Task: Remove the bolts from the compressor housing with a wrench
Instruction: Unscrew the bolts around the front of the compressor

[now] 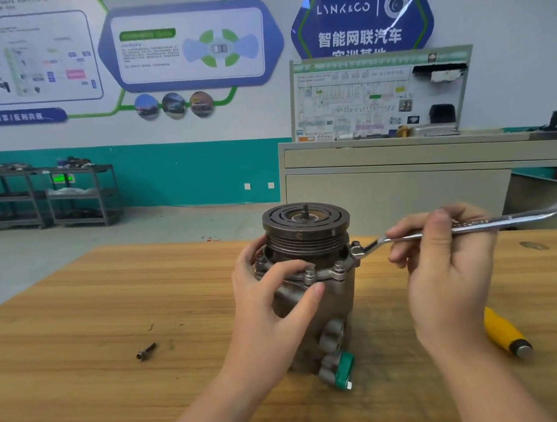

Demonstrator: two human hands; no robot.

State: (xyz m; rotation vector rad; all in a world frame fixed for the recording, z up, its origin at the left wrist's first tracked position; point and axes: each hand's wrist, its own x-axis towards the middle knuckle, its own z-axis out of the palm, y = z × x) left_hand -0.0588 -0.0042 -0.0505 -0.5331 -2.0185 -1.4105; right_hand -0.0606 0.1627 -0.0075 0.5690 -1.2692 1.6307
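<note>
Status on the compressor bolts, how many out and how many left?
One loose bolt lies on the table, so at least one looks out. In hand: right hand holds the wrench on a right-side flange bolt while the left hand steadies the housing. At least three more bolts still sit in the flange.

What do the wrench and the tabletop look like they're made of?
Wrench: bright polished metal, probably chromed steel, judging by its mirror-like glints. Tabletop: wood or wood-look laminate, with a yellow-brown streaked grain and a matte finish; which of the two it is isn't clear.
</note>
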